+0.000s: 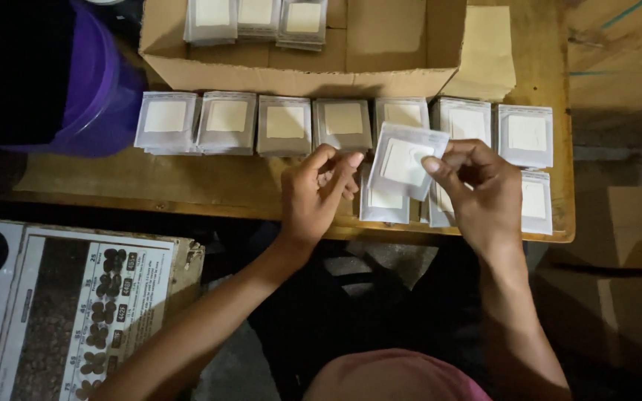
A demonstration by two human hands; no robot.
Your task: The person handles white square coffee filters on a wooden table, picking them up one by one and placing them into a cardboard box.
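Note:
My right hand (pixel 481 189) pinches a small clear packet (pixel 404 160) with a white square insert, held tilted above the wooden table (pixel 187 186). My left hand (pixel 319 194) hovers just left of it, fingers curled, thumb and forefinger close together near the packet's lower left edge; whether they touch it is unclear. Below the hands lie more packets (pixel 382 202) in short stacks. A row of several packet stacks (pixel 285 125) runs across the table behind.
An open cardboard box (pixel 299 70) with packets inside stands at the back. A purple bucket (pixel 102 89) sits at the far left. A printed cardboard sheet (pixel 76 304) lies lower left. Brown cartons (pixel 618 282) stand at the right. The table's front edge is near my wrists.

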